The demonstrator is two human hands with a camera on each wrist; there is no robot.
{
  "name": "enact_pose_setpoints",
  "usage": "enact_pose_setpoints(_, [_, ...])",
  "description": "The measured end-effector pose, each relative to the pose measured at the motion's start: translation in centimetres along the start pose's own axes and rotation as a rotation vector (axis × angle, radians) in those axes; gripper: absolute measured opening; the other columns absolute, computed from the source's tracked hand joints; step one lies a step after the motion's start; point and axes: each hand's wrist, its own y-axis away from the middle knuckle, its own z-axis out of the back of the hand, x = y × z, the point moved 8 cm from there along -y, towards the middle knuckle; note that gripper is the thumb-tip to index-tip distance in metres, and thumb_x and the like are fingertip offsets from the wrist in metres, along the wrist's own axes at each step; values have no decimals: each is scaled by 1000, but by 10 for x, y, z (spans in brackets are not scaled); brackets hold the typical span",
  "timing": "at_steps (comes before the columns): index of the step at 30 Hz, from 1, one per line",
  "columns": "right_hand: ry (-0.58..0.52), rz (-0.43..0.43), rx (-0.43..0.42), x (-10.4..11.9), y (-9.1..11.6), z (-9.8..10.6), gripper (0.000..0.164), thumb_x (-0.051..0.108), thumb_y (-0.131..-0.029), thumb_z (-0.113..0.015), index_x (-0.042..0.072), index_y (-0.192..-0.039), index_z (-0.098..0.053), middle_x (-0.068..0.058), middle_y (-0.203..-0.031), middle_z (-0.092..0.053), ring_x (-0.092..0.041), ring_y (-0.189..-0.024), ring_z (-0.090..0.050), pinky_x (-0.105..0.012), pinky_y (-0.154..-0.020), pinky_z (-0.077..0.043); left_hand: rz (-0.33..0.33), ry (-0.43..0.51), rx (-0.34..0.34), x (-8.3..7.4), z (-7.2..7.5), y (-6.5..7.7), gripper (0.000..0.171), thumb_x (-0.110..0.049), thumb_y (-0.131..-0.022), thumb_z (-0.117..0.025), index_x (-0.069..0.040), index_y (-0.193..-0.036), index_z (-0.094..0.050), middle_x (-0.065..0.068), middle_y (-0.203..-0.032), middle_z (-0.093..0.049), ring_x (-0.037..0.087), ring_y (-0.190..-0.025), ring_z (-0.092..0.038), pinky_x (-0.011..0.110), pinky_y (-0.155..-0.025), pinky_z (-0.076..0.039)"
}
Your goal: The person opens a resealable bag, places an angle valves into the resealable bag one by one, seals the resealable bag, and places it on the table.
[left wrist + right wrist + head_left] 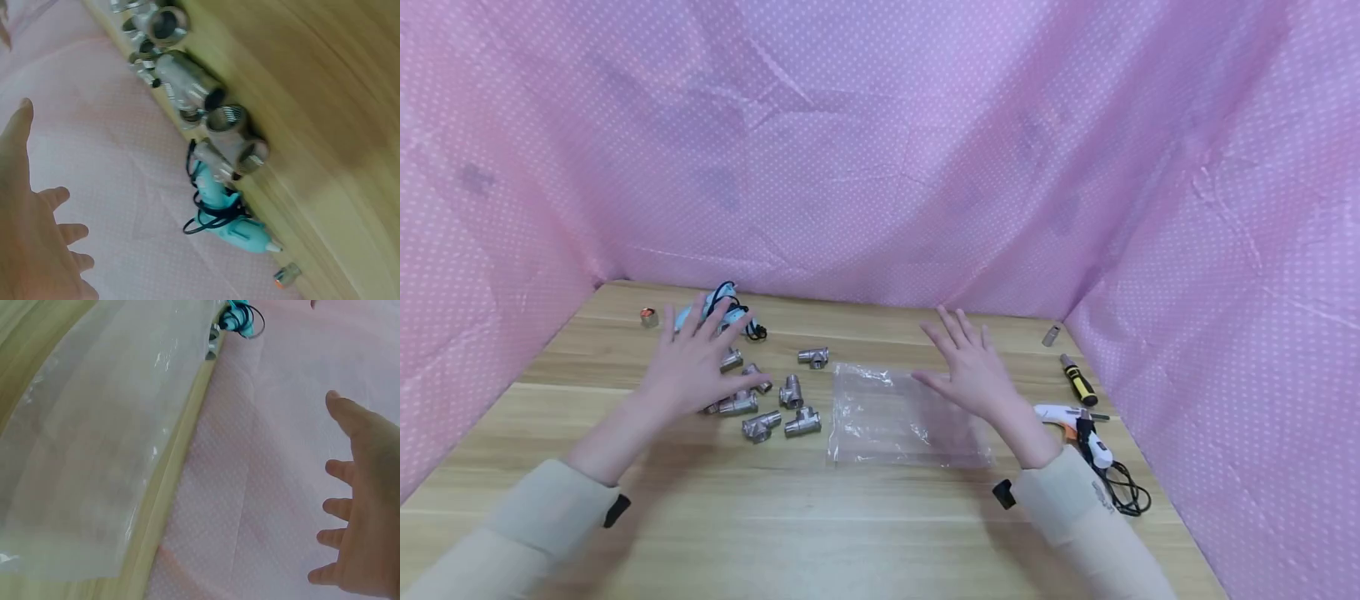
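Fingers spread, my left hand [688, 371] is held in the air over a group of metal tee pipe fittings, partly covering them in the head view. One threaded tee fitting [790, 392] lies right of its thumb, and another fitting [236, 139] shows large in the left wrist view. My right hand [973, 375], fingers also spread, overlaps the right part of a clear plastic bag [880, 417] lying flat on the table. In the right wrist view the bag [94, 444] stretches to the left of the hand. Neither hand holds anything.
Behind the left hand lies a light-blue glue gun [234, 219] with a black cord. A small metal piece [649, 317] sits at the far left. Along the right edge are a white glue gun [1060, 414], a yellow-black screwdriver [1078, 382] and another metal piece [1051, 336]. Pink dotted cloth [880, 167] surrounds the table.
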Motion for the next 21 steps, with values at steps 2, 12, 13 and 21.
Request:
enact_pose_setpoints(2, [-25, 38, 10, 10, -5, -1, 79, 63, -87, -49, 27, -151, -19, -3, -159, 0, -30, -145, 0, -61, -112, -5, -16, -5, 24, 1, -5, 1, 98, -81, -77, -42, -21, -151, -20, 17, -157, -10, 35, -143, 12, 59, -108, 19])
enact_pose_setpoints(12, [-94, 352, 105, 73, -25, -33, 83, 51, -85, -62, 19, -150, -22, -9, -158, -10, -34, -142, -18, -53, -112, -21, -178, 118, 66, -20, -45, 11, 106, -72, -76, -55, -15, -152, -10, 13, -158, -6, 35, -144, 4, 52, -114, 12])
enact_pose_setpoints(13, [-96, 377, 124, 78, -26, -38, 83, 51, -85, -62, 21, -151, -21, -8, -158, -10, -33, -142, -20, -53, -112, -23, -189, 133, 70, -22, -48, 12, 106, -70, -76, -58, -13, -152, -11, 13, -157, -7, 36, -144, 2, 52, -114, 10])
enact_pose_setpoints(21, [-117, 519, 301, 100, -34, -75, 77, 48, -88, -61, 26, -151, -21, -4, -158, -17, -30, -140, -27, -52, -109, -31, -270, 194, 71, -44, -71, 14, 103, -66, -73, -65, -8, -148, -26, 15, -154, -22, 37, -141, -20, 56, -114, -12])
